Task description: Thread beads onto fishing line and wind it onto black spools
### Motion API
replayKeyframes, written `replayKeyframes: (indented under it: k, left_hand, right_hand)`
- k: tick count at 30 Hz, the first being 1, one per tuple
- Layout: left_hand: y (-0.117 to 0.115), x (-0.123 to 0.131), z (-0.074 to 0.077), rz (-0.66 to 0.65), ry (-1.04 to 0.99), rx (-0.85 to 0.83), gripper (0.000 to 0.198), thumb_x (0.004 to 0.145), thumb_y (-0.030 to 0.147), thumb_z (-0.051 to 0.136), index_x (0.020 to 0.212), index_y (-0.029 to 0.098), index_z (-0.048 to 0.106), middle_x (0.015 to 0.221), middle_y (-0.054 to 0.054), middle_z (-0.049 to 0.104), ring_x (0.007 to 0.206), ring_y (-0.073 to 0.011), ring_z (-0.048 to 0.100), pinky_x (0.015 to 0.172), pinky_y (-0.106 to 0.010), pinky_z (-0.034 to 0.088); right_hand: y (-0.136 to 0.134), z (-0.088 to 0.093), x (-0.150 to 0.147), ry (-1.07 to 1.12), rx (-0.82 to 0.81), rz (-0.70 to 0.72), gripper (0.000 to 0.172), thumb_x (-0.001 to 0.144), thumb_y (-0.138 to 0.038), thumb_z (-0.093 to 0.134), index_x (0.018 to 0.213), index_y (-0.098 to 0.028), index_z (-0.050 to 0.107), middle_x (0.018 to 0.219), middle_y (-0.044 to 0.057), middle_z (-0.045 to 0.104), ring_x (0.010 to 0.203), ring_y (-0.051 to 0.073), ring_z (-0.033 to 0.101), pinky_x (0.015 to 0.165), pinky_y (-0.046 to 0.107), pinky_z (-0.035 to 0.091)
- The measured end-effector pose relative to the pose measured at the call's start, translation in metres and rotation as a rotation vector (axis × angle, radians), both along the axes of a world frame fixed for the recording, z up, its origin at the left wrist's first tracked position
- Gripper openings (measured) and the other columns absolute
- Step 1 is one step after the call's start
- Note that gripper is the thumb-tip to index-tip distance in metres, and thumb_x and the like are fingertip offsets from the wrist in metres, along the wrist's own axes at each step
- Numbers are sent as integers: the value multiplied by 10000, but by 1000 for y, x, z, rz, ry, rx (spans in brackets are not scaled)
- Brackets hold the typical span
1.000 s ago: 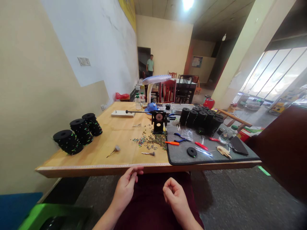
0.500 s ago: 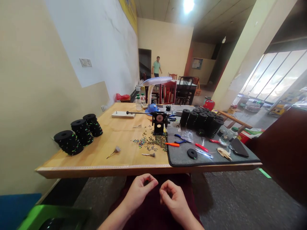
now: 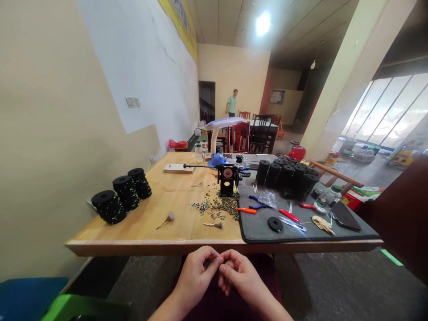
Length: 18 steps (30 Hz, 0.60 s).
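Observation:
My left hand [image 3: 197, 276] and my right hand [image 3: 239, 274] meet over my lap, just below the front edge of the wooden table [image 3: 160, 232]. Both hands have their fingers curled and their fingertips pinched together against each other. Something very small with a reddish speck sits between the fingertips; I cannot make out what it is. On the table straight ahead lies a scatter of small coloured beads and metal bits [image 3: 217, 206]. Behind them stands a black hand-crank winder [image 3: 228, 178].
Three stacks of black spools [image 3: 122, 194] stand at the left, more black spools [image 3: 287, 174] at the back of a grey mat [image 3: 301, 232] with pliers and cutters [image 3: 256, 207]. A blue desk lamp [image 3: 219, 133] stands behind. A person stands far off by a doorway.
My left hand came off the table's edge and moved right. My right hand moved left, and the two now touch at the fingertips. The view tilted up slightly.

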State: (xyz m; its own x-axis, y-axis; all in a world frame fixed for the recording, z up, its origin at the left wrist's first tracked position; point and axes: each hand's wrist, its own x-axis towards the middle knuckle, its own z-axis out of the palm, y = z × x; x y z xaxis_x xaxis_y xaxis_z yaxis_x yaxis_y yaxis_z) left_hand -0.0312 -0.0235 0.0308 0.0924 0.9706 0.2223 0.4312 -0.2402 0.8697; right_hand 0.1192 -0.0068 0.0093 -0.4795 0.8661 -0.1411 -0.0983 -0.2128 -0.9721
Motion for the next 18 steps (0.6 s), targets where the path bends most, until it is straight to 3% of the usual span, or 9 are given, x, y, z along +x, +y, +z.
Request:
replayKeyframes:
  k: [4,7,10,13,16,18]
  left_hand:
    - [12,-15,2,11,70,56,263,854,362,536,706,179,655,675,-39,683,646,-182,610,610,-250,433]
    - [39,-38,-3,95,250,130,231,875,354,491,813,190,640,762,-49,683,705,-197,622,643,-273,454]
    - [70,-65,-12,165,586,212,175,867,291,473,849,190,615,844,-68,664,780,-214,624,698,-308,472]
    - [90,-81,-17,166,672,225,118,790,232,554,868,186,631,914,-94,673,862,-260,614,781,-392,463]
    - [93,-78,-11,194,705,270,313,720,222,629,1032,197,627,1103,-126,658,1087,-337,529,968,-546,329]
    - [90,-66,-5,189,726,343,411,718,228,641,1127,205,599,1200,-129,624,1192,-348,450,1053,-579,200]
  right_hand:
    - [3,-4,-2,-72,10,-79,382,700,-515,672,686,-180,488,394,-84,507,315,30,310,349,162,217]
    - [4,-5,3,-23,-6,-200,384,710,-517,666,669,-188,472,388,-87,491,323,29,280,359,168,181]
    - [3,-8,9,49,-30,-301,398,703,-532,676,696,-192,468,386,-93,476,325,28,252,358,171,150]
    - [0,-14,11,97,-64,-332,436,671,-560,698,700,-196,460,368,-104,449,318,24,214,349,174,116]
    - [-3,-21,11,115,-91,-347,460,652,-579,708,694,-199,453,354,-111,425,317,22,206,348,173,101]
    - [-3,-23,10,119,-99,-355,468,643,-584,713,690,-200,449,350,-115,414,317,21,204,349,172,96]
